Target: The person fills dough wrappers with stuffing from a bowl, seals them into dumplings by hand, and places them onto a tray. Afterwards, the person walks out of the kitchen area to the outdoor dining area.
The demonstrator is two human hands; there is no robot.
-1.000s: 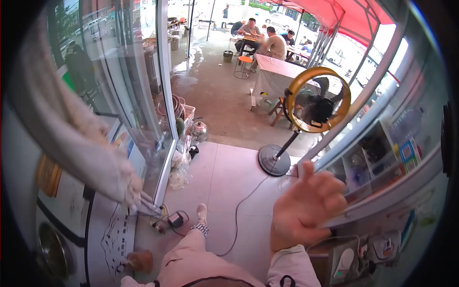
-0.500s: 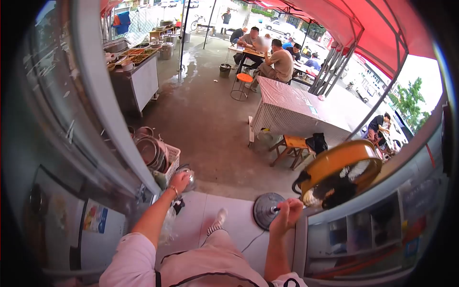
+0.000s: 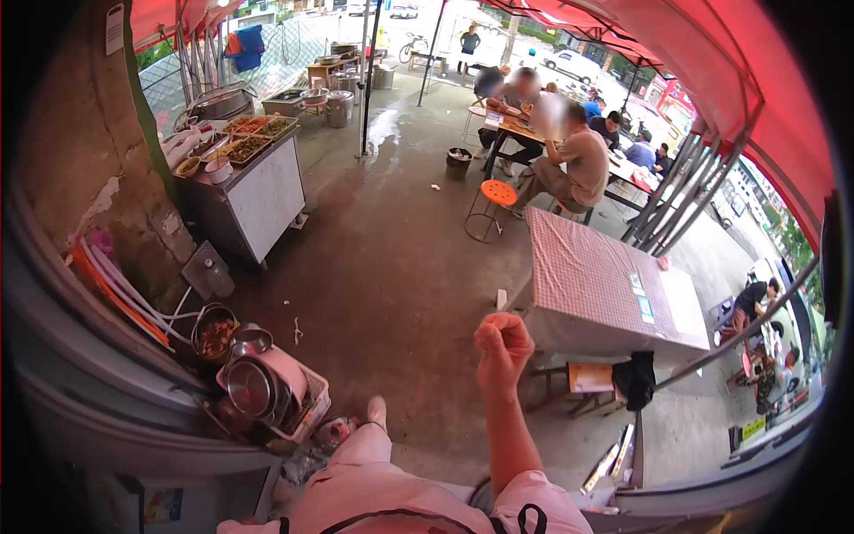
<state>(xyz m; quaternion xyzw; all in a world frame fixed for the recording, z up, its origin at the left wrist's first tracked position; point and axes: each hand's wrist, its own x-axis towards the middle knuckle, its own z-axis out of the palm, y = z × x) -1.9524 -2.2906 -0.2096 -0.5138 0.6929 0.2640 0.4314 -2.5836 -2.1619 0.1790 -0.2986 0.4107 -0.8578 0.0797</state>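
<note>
My right hand (image 3: 504, 347) is raised in front of me, its fingers curled closed. Nothing shows in it or sticks out of it. It touches nothing and is nearest, in the picture, to the table with a checked cloth (image 3: 587, 267), which stands farther off. My left hand is out of view; only a bit of its sleeve shows at the bottom edge. By my forward foot (image 3: 377, 411), to the left, a crate (image 3: 311, 405) holds several metal pots (image 3: 253, 387).
A food counter (image 3: 262, 209) with filled trays stands at left. Beyond are an orange stool (image 3: 498, 192), a black bucket (image 3: 458, 162) and seated people (image 3: 583, 165). A wooden bench (image 3: 587, 378) with a black bag (image 3: 634, 381) is at right. A bucket (image 3: 215, 331) stands by the wall.
I have stepped forward through the doorway. My left hand, earlier by a shiny metal item near the crate, has left the view. My right hand has risen; the fan has left the view.
</note>
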